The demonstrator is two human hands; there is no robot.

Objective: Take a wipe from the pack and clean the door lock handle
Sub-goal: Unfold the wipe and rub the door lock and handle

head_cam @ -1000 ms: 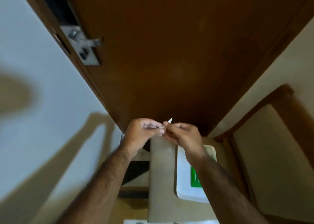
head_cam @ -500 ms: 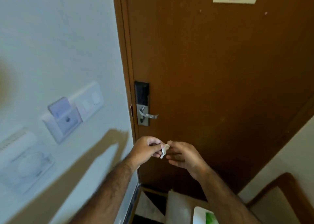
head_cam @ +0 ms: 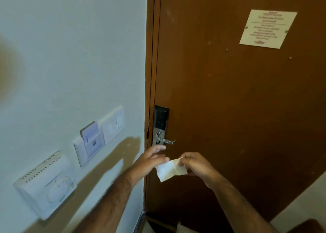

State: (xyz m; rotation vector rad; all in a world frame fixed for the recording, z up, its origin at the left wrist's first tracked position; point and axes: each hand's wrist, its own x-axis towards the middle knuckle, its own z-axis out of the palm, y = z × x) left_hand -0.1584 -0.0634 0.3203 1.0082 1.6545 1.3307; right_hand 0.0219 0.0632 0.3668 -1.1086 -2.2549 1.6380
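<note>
A white wipe (head_cam: 169,170) is spread open between my two hands in front of the brown door (head_cam: 229,91). My left hand (head_cam: 150,159) pinches its left edge and my right hand (head_cam: 195,164) pinches its upper right corner. Just above my left hand is the silver lever handle (head_cam: 165,140) on the door lock plate (head_cam: 160,122), which has a black upper part. Neither hand touches the handle. The wipe pack is out of view.
On the white wall to the left are a thermostat (head_cam: 46,184), a key-card holder (head_cam: 90,143) and a light switch (head_cam: 113,125). A printed notice (head_cam: 267,28) hangs on the door at upper right. A wooden chair edge (head_cam: 307,226) shows at bottom right.
My view has tilted up from the floor and pack to the door lock. The wipe, folded small between my fingertips before, is now unfolded, and both hands have risen closer to the handle.
</note>
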